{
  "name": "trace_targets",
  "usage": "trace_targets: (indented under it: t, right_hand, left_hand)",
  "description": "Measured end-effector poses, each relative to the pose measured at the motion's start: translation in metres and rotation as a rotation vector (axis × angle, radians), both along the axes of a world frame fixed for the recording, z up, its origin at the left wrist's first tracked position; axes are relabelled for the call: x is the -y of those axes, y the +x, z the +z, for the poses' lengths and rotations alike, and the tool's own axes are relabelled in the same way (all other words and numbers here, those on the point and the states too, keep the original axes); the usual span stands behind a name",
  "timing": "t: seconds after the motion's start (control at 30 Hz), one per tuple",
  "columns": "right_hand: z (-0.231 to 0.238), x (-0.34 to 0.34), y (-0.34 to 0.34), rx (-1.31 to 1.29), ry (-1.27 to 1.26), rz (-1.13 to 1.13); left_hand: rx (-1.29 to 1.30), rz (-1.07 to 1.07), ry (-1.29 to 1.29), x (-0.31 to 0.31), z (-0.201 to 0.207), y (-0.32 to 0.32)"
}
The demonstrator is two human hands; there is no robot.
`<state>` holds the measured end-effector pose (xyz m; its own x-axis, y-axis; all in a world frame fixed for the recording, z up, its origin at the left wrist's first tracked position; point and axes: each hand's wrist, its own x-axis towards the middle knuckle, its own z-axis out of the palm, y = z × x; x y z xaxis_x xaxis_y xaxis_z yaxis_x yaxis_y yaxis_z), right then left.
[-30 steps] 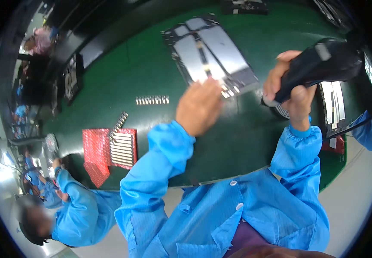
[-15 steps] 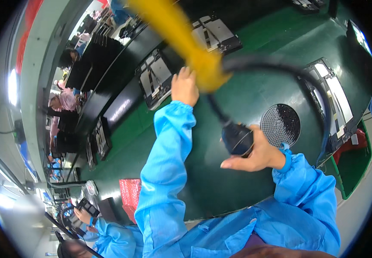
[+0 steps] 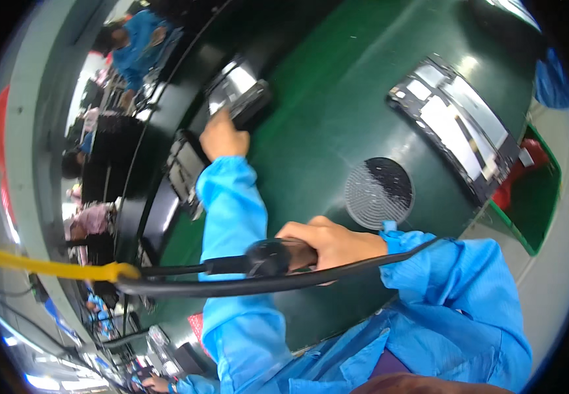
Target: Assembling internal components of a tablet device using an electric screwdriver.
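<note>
The left hand (image 3: 222, 136) reaches far out across the green bench (image 3: 324, 111) and touches a dark flat unit (image 3: 245, 102) at its far edge. The right hand (image 3: 330, 243) grips a black power tool (image 3: 271, 257) with a cable (image 3: 232, 285), just beside a round mesh disc (image 3: 379, 193). A metal-backed panel (image 3: 458, 125) lies further right.
</note>
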<state>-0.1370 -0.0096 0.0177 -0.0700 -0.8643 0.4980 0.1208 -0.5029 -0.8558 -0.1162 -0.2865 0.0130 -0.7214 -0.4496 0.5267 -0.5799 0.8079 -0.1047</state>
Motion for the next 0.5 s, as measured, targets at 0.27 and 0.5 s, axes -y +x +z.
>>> trace_targets:
  t: [0.27,0.5]
  right_hand:
    - [0.004,0.004,-0.009,-0.132,0.028,-0.376]
    - [0.028,-0.014,-0.019,0.122,0.275,-0.370]
  left_hand:
    - [-0.051,-0.249,0.124,-0.097,-0.027,0.136]
    - [-0.042,-0.064,0.283,-0.237,-0.010,0.180]
